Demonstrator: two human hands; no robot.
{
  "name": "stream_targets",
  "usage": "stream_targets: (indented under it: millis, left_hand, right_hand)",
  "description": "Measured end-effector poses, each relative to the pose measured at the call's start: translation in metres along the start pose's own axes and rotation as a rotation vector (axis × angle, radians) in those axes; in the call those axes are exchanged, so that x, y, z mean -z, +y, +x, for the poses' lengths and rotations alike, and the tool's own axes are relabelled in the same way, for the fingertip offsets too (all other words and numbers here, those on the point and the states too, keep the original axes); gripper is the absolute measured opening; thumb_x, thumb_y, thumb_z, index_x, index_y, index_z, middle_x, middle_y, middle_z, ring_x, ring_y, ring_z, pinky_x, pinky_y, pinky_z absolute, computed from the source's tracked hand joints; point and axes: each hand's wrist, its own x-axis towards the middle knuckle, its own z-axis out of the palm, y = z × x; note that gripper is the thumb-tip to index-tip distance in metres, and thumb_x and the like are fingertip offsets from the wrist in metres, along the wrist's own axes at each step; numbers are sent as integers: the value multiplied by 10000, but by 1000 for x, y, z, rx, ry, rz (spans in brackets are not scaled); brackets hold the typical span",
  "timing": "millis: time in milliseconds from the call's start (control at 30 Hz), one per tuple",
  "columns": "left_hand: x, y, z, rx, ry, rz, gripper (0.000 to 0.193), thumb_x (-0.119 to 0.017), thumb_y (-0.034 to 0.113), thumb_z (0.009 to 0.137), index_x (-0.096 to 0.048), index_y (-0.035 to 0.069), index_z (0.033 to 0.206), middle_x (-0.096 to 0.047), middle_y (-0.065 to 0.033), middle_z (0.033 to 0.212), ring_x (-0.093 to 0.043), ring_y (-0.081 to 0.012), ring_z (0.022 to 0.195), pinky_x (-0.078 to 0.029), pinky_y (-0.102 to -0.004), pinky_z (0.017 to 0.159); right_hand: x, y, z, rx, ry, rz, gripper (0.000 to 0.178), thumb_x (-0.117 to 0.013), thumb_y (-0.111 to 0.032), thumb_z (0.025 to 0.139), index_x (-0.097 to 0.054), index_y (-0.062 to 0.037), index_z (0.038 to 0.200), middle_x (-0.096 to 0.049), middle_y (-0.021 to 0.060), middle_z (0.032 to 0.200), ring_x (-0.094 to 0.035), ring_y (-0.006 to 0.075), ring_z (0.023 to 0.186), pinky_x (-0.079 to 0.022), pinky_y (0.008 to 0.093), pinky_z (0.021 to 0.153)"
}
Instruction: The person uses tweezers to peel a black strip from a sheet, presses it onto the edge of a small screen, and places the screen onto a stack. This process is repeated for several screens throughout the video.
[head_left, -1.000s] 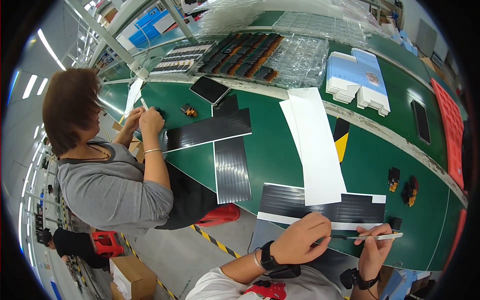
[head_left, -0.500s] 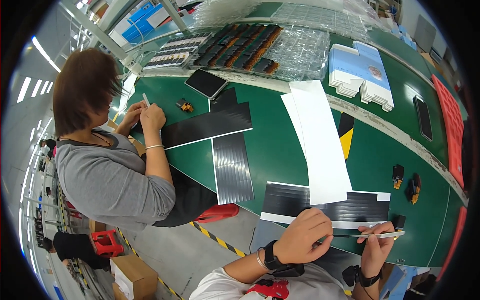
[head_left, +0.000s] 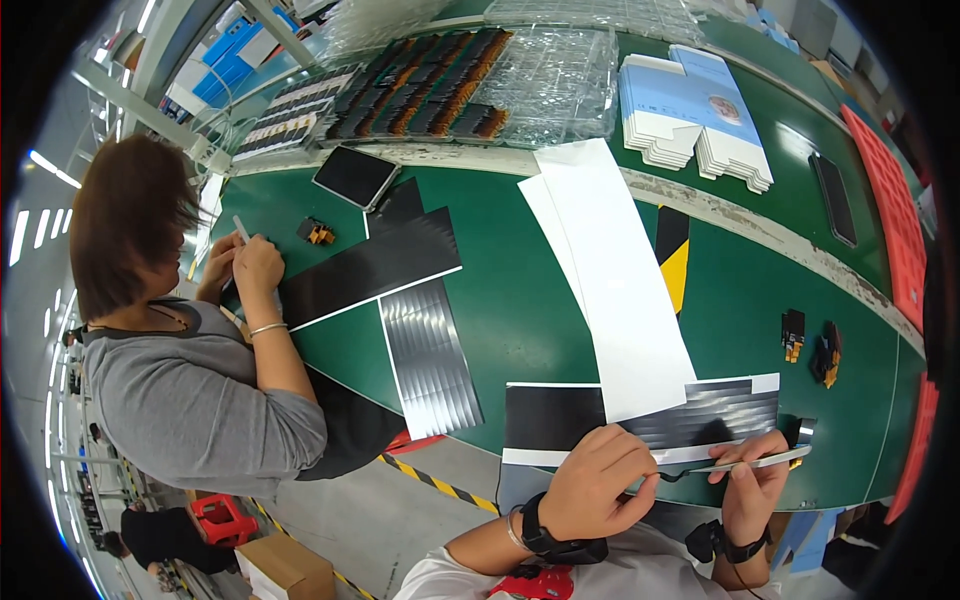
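Near the front edge of the green table, my left hand (head_left: 602, 482) pinches one end of a thin black strip (head_left: 675, 476). The strip curves across to a thin, pale flat piece (head_left: 762, 461), seen nearly edge-on, that my right hand (head_left: 752, 488) grips between thumb and fingers. A small black part with an orange end (head_left: 803, 432) shows just beyond the right fingertips; I cannot tell whether it touches the piece. Behind both hands lies a black sheet with white borders (head_left: 560, 418), partly covered by long white sheets (head_left: 622, 290).
At the left a co-worker in a grey top (head_left: 205, 390) handles a small item beside more black sheets (head_left: 370, 262). Further back are a phone-like device (head_left: 356, 178), trays of black and orange parts (head_left: 415, 85) and stacked blue-white cartons (head_left: 692, 112). Small parts (head_left: 793, 335) lie at right.
The strip between my hands looked straight before and now bends. The whole view has shifted, so the table's contents sit further left. Both hands keep their holds.
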Motion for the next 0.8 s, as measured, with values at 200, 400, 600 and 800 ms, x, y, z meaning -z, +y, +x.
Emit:
stream_targets:
  millis: [200,400,600,800]
  left_hand:
    - [-1,1,0,28,55,14,118,-626,-13,647,-558,36,731,-535,-76,722,-517,-244,641,-410,-322,577]
    - [-1,1,2,66,110,17,129,-633,-9,627,-556,32,722,-531,-76,711,-513,-246,620,-407,-316,554]
    - [-4,-1,3,65,111,31,140,-637,-9,614,-556,34,720,-529,-75,707,-509,-248,614,-405,-320,551]
    - [-4,0,4,68,113,48,138,-639,-4,609,-555,39,710,-523,-69,696,-505,-245,624,-405,-324,574]
  right_hand:
    - [-1,2,-2,-27,19,1,250,-654,-103,793,-419,-61,868,-549,76,686,-582,177,560,-482,394,786]
    - [-7,5,-5,30,66,-70,264,-662,-136,793,-418,-70,869,-548,76,680,-549,169,529,-468,371,750]
    - [-6,5,-5,38,50,-94,267,-655,-155,800,-407,-82,867,-528,62,669,-519,148,530,-440,350,727]
    - [-4,6,-7,62,44,-89,258,-654,-139,799,-415,-77,872,-552,81,677,-536,159,519,-451,355,704]
